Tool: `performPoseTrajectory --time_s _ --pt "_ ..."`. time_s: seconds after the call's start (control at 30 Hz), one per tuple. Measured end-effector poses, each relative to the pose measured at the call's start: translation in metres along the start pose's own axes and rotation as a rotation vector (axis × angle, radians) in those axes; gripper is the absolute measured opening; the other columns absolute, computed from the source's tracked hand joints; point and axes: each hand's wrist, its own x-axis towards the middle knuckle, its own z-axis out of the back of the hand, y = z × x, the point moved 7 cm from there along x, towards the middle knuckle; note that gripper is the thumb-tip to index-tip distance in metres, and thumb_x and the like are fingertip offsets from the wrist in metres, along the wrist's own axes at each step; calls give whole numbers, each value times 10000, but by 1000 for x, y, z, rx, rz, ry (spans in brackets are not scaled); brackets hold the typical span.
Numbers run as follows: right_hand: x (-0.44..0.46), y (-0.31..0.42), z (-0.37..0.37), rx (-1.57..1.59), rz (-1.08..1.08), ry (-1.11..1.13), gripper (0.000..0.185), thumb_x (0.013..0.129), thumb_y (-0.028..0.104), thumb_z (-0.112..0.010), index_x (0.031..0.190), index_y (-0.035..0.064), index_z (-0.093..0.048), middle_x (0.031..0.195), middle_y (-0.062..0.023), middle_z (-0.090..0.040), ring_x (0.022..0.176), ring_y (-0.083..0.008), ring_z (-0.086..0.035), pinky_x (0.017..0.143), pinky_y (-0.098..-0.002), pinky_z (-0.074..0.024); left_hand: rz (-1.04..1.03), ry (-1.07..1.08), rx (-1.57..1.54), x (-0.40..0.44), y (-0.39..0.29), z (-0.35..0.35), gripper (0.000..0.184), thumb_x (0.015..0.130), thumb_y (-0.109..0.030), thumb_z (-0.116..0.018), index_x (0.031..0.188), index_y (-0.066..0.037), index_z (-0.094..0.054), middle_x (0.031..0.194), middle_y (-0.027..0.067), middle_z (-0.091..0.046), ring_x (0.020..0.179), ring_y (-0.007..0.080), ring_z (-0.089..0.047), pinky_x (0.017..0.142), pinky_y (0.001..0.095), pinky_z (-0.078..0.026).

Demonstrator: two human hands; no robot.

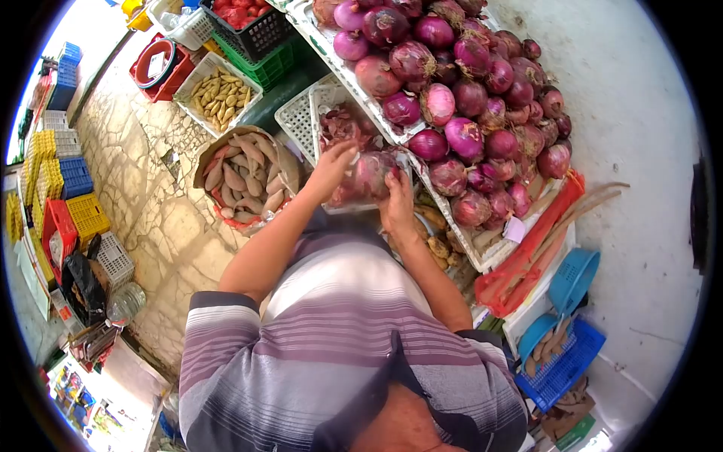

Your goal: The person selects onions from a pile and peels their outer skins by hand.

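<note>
Both hands are over a white basket that holds loose red onion skins. My right hand is on the left side of a clear plastic bag with reddish onions in it; its fingers are bent, and what they pinch is too small to make out. On the bag's other side, my left hand has its fingers wrapped round the edge of the bag. A large heap of red onions lies in white trays just beyond and to the right.
A sack of sweet potatoes stands left of my arms, behind it a crate of small yellowish roots. Red netting and a blue basket are at the right. Stacked crates line the far left.
</note>
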Motion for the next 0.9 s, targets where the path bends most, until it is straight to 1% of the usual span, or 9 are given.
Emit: performPoseTrajectory --time_s 0.1,0.23,0.33,0.43,0.53,0.6,0.7,0.83,0.9 --pt "-4 2 -1 11 -92 -19 425 1004 196 -529 1395 33 -500 1279 -103 -595 1129 -201 -615 914 -351 -546 38 185 -168 -16 7 -23 632 1038 -261 -611 1583 -74 -351 1318 148 -602 1060 213 -645 830 338 -569" --pt "-10 12 -14 7 -179 87 448 975 131 -532 1410 35 -483 1282 -99 -597 1145 -207 -616 962 -348 -529 23 239 -33 -35 -16 -25 621 1034 -217 -616 1584 -89 -357 1238 70 -619 945 153 -645 778 305 -575" --pt "-10 20 -10 -50 -167 161 491 958 111 -556 1435 35 -469 1289 -98 -599 1136 -208 -612 985 -346 -506 25 254 -246 -40 -18 -32 626 1019 -195 -640 1573 -84 -370 1215 48 -619 887 122 -631 751 278 -563" --pt "-4 23 -8 -221 -94 199 554 943 126 -608 1463 30 -441 1312 -107 -597 1130 -211 -610 974 -354 -508 36 266 -264 -43 -24 -31 588 996 -151 -664 1531 -59 -439 1233 78 -652 1021 135 -643 882 280 -538" --pt "0 35 -13 -418 44 248 613 932 168 -663 1474 15 -421 1317 -133 -605 1129 -218 -612 966 -364 -512 -31 240 -171 -38 -27 -34 579 1000 -148 -649 1526 -56 -425 1252 54 -610 952 118 -623 809 276 -551" --pt "-5 53 -15 -654 119 246 626 914 187 -676 1462 3 -436 1268 -149 -630 1147 -233 -607 1025 -369 -468 -62 245 -179 -37 -34 -42 563 1002 -142 -641 1515 -48 -433 1276 60 -606 1033 132 -615 880 282 -534" --pt "-6 58 -15 -809 131 209 624 937 255 -706 1432 -40 -466 1191 -158 -660 1055 -196 -618 931 -337 -501 -162 165 -152 -31 -33 -45 473 982 -127 -622 1428 -30 -499 1259 91 -635 1098 160 -615 957 307 -515" --pt "-11 64 -21 -769 168 205 619 935 261 -710 1419 -42 -470 1178 -169 -664 1066 -215 -624 960 -349 -495 -191 81 -121 -26 -29 -45 428 950 -109 -584 1367 -21 -544 1242 114 -653 1147 187 -607 1020 324 -487" --pt "-15 67 -23 -889 250 185 599 936 258 -711 1397 -46 -480 1194 -168 -657 1090 -224 -621 979 -357 -490 -153 76 -223 -20 -17 -46 399 927 -99 -571 1320 -32 -561 1147 91 -662 1028 171 -637 934 310 -522"
